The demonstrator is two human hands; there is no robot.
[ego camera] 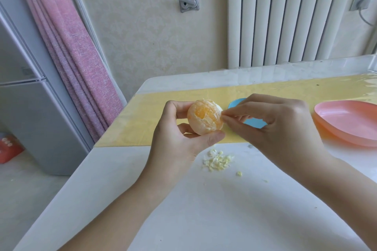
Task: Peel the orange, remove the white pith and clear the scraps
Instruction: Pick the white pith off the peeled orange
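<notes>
Orange [204, 117]: peeled and held up between both hands, above the near edge of the yellow mat [163, 108]; pale flesh with whitish strands across it, and a small hollow of deeper colour facing the camera
Left hand [179, 138]: grips the orange, fingers curled round its left side and thumb pressed under it
Right hand [279, 126]: thumb and forefinger tips pinch a thin bit of white pith [222, 115] at the orange's right edge; the other fingers curl loosely below
Pith scraps [217, 161]: a small loose heap of pale bits on the white table [204, 210], just below the left thumb, with a few stray crumbs to its right
Blue dish [255, 123]: on the mat behind the right hand, mostly hidden by the fingers
Pink plate [346, 122]: at the right edge of the table, resting on an orange plate [324, 128], both partly on the mat
Fridge [30, 108]: grey, standing left of the table
Curtain [71, 57]: pink, hanging between the fridge and the wall
Radiator [285, 16]: white, on the wall behind the table
Socket [362, 1]: on the wall to the right of the radiator, with a cable plugged in
Crank bracket [188, 3]: metal, fixed to the wall, two thin wires rising from it
</notes>
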